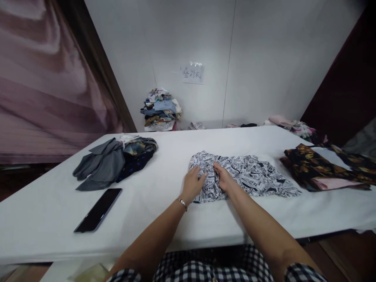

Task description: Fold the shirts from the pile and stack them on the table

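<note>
A black-and-white printed garment (pixel 252 174) lies spread on the white table (pixel 164 219). My left hand (pixel 193 183), with a thin bracelet at the wrist, pinches the garment's bunched left end. Close beside it, my right hand (pixel 223 177) is closed on the same bunched cloth. Both forearms reach forward from a checked top at the bottom of the view.
A black phone (pixel 98 209) lies at the front left. Behind it sits a heap of grey and dark clothes (pixel 113 161). Dark floral and pink fabrics (pixel 326 166) lie at the right. More clothes are piled on the floor by the wall (pixel 161 109).
</note>
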`<state>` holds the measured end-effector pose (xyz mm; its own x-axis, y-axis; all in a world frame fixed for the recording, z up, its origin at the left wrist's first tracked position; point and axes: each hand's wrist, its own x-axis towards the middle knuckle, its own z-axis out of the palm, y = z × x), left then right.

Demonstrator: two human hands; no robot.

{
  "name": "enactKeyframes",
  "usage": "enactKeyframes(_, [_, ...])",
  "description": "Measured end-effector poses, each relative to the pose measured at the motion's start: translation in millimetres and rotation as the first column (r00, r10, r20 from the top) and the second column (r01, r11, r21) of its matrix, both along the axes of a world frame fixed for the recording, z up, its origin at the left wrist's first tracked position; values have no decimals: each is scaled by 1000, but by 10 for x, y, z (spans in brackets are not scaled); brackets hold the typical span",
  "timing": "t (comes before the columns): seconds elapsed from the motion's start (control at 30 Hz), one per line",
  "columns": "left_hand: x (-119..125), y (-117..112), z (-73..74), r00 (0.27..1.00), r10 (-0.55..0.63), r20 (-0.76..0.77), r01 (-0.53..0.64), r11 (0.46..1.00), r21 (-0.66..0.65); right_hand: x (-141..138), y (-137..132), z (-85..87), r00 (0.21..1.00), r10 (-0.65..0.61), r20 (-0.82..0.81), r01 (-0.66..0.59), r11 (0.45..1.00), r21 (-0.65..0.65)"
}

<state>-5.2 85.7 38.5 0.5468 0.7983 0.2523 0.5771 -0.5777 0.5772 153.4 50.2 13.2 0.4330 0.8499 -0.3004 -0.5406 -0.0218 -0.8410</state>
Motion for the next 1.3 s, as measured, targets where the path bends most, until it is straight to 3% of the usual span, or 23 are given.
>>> enactKeyframes(0.17, [194,-212,-33,998,-19,-67,17,1000,-18,-1,35,39,1000,8,12,-8,1000,-30])
enactKeyframes(0.23, [255,-236,-5,999,-39,15,40,990,-136,26,33,74,998,-26,66,27,999,-23])
enactKeyframes(0.27, [278,-245,27,994,-41,100,65,964,-259,47,27,92,995,-33,91,34,999,-12])
enactKeyframes(0.3, [294,-255,70,977,-32,211,118,905,-408,75,17,110,993,-32,112,32,999,-2])
enactKeyframes(0.37, [301,-270,176,883,31,469,317,698,-642,153,-16,135,989,-5,145,5,1000,1])
enactKeyframes(0.4, [290,-270,228,809,72,583,435,593,-678,203,-37,141,988,10,157,-9,1000,-11])
enactKeyframes(0.43, [270,-260,269,737,101,668,533,521,-667,262,-58,141,985,21,173,-16,999,-29])
enactKeyframes(0.47, [245,-239,296,686,110,719,590,493,-639,327,-75,137,981,21,195,-11,999,-48])
enactKeyframes(0.5, [217,-205,305,670,109,734,595,513,-619,398,-86,130,974,5,227,9,998,-62])
enactKeyframes(0.53, [192,-160,299,693,101,714,550,567,-614,473,-89,121,963,-25,269,45,997,-68])
enactKeyframes(0.67, [181,78,212,913,80,401,150,847,-511,763,13,99,856,-94,509,165,981,-97])
enactKeyframes(0.73, [249,189,200,970,21,242,73,925,-373,878,118,108,769,-41,638,177,973,-151])
enactKeyframes(0.8, [355,291,218,992,-42,115,67,972,-226,964,237,127,702,5,713,186,964,-190])
enactKeyframes(0.97, [651,642,250,992,-51,-115,58,996,61,1029,481,172,615,97,782,164,955,-247])
enactKeyframes(1.13, [837,1073,174,946,5,-325,-17,999,-36,931,549,170,318,293,902,104,934,-341])
enactKeyframes(1.3, [914,1318,137,933,-121,-339,86,989,-117,850,461,178,302,224,927,5,972,-236])
